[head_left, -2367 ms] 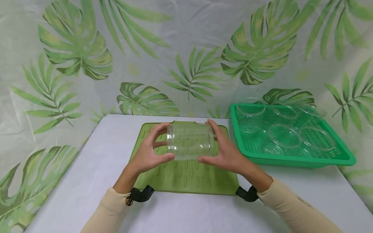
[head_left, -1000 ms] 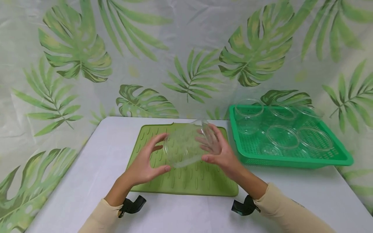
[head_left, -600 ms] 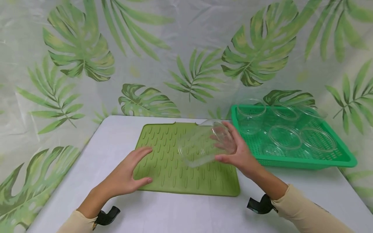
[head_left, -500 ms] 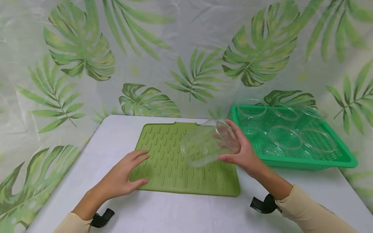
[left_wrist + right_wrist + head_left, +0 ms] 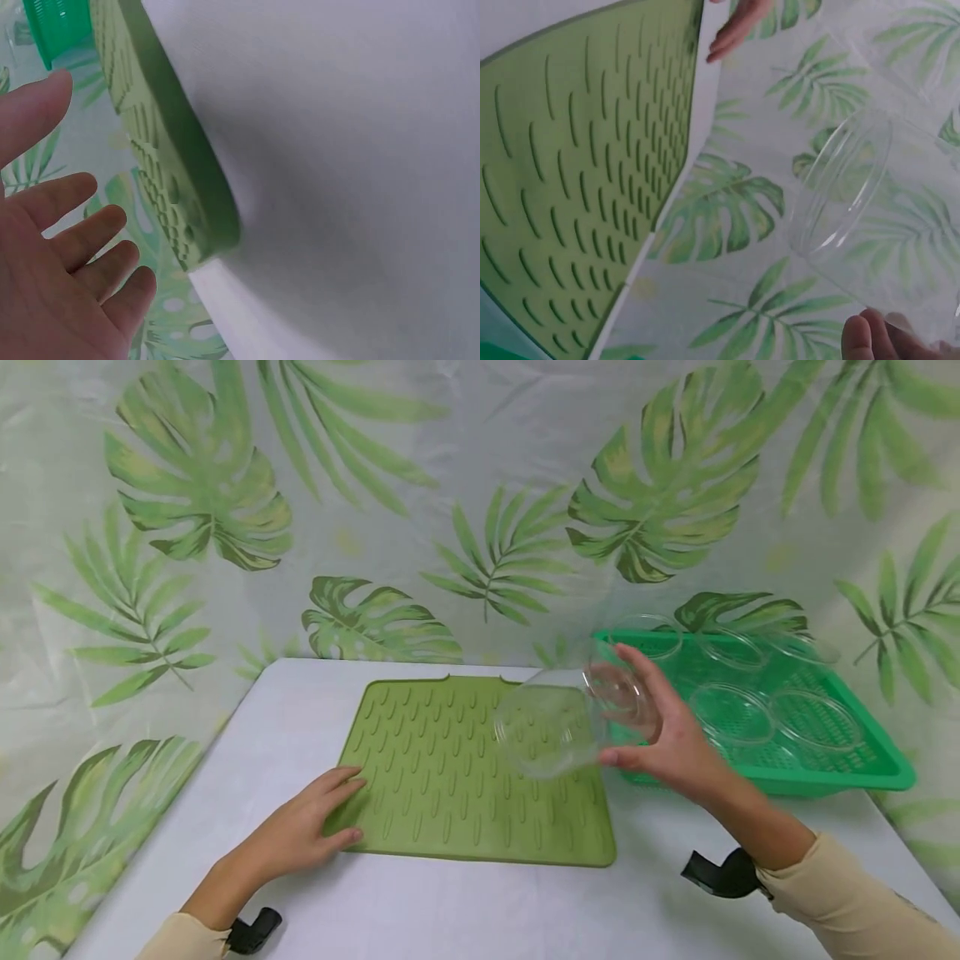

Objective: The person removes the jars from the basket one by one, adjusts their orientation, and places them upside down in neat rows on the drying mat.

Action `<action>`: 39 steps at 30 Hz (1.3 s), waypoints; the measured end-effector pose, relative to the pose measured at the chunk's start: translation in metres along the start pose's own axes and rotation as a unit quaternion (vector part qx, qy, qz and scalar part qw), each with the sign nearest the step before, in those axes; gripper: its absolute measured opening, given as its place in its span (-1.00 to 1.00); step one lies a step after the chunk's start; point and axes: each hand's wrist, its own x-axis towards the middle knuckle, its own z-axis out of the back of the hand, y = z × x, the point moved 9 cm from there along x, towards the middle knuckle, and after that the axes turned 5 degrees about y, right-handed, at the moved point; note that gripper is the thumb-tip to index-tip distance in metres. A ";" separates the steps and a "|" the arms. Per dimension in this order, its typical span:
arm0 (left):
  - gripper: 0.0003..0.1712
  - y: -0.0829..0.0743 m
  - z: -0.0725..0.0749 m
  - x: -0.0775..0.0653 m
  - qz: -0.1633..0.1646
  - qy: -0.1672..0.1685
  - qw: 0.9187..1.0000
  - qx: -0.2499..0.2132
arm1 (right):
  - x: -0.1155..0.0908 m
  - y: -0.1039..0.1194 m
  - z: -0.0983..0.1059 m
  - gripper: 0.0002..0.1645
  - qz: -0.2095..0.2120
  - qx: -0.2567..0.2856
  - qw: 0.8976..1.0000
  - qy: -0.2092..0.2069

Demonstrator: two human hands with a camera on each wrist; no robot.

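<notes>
My right hand point(image 5: 671, 735) grips a clear plastic jar point(image 5: 551, 722) round its base end, tilted on its side with the rim facing left. It hangs above the right part of a green ridged mat point(image 5: 465, 810), near the basket. In the right wrist view the threaded rim of the jar point(image 5: 840, 184) shows, with fingertips below. My left hand point(image 5: 288, 831) holds nothing; its fingers are relaxed over the mat's lower left edge. The left wrist view shows that hand point(image 5: 67, 262) with fingers apart beside the mat's edge point(image 5: 187, 172).
A green plastic basket point(image 5: 780, 777) stands at the right with several clear jars point(image 5: 731, 714) upright in it. White cloth point(image 5: 450, 910) covers the table. A leaf-printed curtain point(image 5: 495, 460) rises behind it.
Both hands held the jar level earlier. The left hand has let go and drawn back to the lower left. The right hand has carried the jar, now tilted, rightward towards the basket.
</notes>
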 end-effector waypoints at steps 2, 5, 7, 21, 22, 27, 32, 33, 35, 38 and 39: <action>-0.24 0.003 -0.003 0.000 0.002 0.006 1.000 0.012 | 0.001 0.001 0.004 0.24 -0.020 -0.035 0.999 -0.002; -0.25 0.008 -0.007 0.001 0.009 0.021 1.000 0.019 | 0.004 0.002 0.010 0.26 -0.053 -0.083 0.995 -0.005; -0.24 0.011 -0.010 0.001 0.017 0.039 0.999 0.009 | 0.008 0.002 0.012 0.28 -0.068 -0.110 0.992 -0.006; -0.25 0.014 -0.023 -0.001 0.047 0.079 0.995 -0.039 | 0.058 -0.012 0.007 0.30 -0.141 -0.182 0.973 0.020; -0.26 0.014 -0.023 -0.002 0.048 0.077 0.995 -0.039 | 0.062 -0.014 0.005 0.29 -0.141 -0.179 0.973 0.022; -0.32 0.013 -0.020 -0.003 0.045 0.059 0.997 -0.016 | 0.080 -0.023 -0.004 0.32 -0.143 -0.173 0.974 0.027; -0.35 0.010 -0.019 -0.002 0.033 0.048 0.998 0.007 | 0.096 -0.037 -0.014 0.35 -0.147 -0.172 0.974 0.027; -0.35 0.010 -0.019 -0.001 0.035 0.049 0.998 0.006 | 0.099 -0.040 -0.016 0.35 -0.149 -0.171 0.974 0.028; -0.32 0.010 -0.020 -0.001 0.039 0.052 0.998 0.001 | 0.104 -0.047 -0.019 0.36 -0.153 -0.166 0.974 0.030; -0.27 0.011 -0.022 0.000 0.046 0.060 0.997 -0.014 | 0.110 -0.057 -0.024 0.38 -0.164 -0.167 0.972 0.034; -0.25 0.011 -0.023 0.000 0.050 0.063 0.997 -0.020 | 0.112 -0.060 -0.025 0.39 -0.167 -0.167 0.971 0.035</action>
